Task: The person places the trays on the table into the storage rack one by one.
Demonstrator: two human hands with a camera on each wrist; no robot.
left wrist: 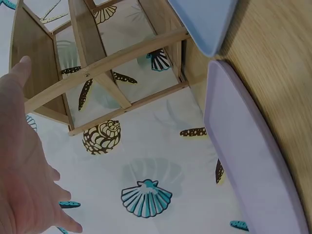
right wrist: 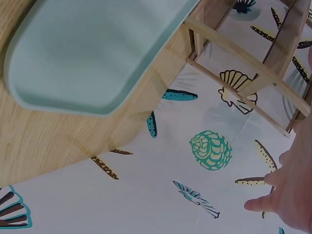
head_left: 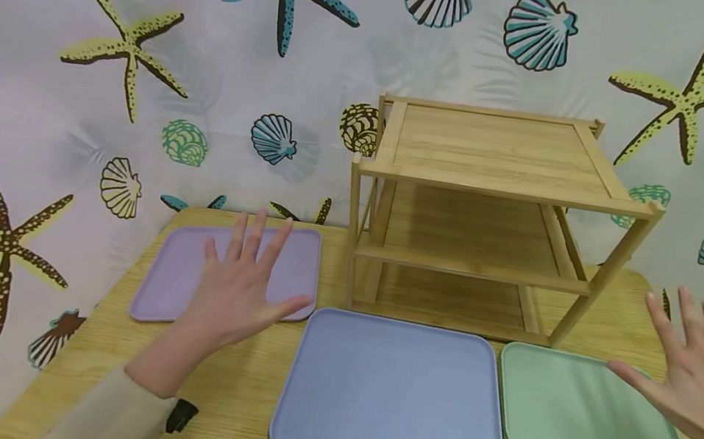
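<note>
Fingers splayed and released on left hand (head_left: 239, 290) and right hand (head_left: 699, 373); in head view left overlaps lavender tray (head_left: 185, 268), right overlaps green tray's (head_left: 579, 420) far right corner; blue tray (head_left: 394, 403) sits between trays, three-tier wooden shelf (head_left: 488, 148) just behind it, all four on wood-grain table (head_left: 234, 404), starfish-and-shell backdrop (head_left: 346, 63) at rear

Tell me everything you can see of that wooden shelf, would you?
The three-tier wooden shelf stands upright on the table, toward the back. Its pale, grained wood forms slim posts, rails and flat panels. The blue tray lies just before it; whether they touch is unclear. The left hand and right hand don't touch it.
</note>
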